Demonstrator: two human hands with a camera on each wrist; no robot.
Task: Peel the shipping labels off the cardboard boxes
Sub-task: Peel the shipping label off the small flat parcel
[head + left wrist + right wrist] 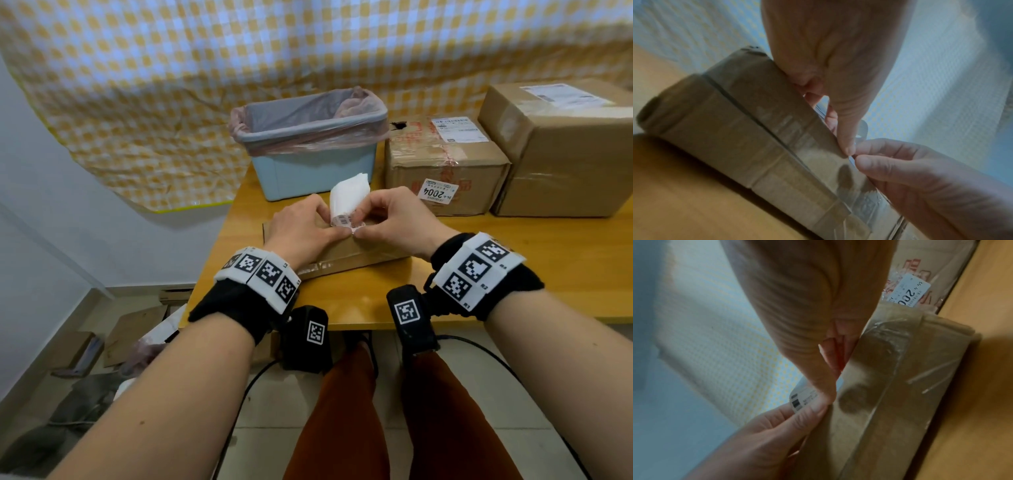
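Mid-peel: L hand (pixel 301 228) & R hand (pixel 387 219) both pinch label (pixel 346 202) half off flat box (pixel 342 255); next prob. pull last corner free, slow.

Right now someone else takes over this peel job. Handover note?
Left hand: pinches the label and steadies the flat box.
Right hand: pinches the same label; its thumb meets the left thumb at the box edge.
Label: mostly lifted, curling up white side out; its lower edge seems still stuck.
Bin: behind the flat box, bag-lined.
Left to do: finish this peel and bin it. The middle box still carries a top label and a "2004" sticker; the large box still carries its label.
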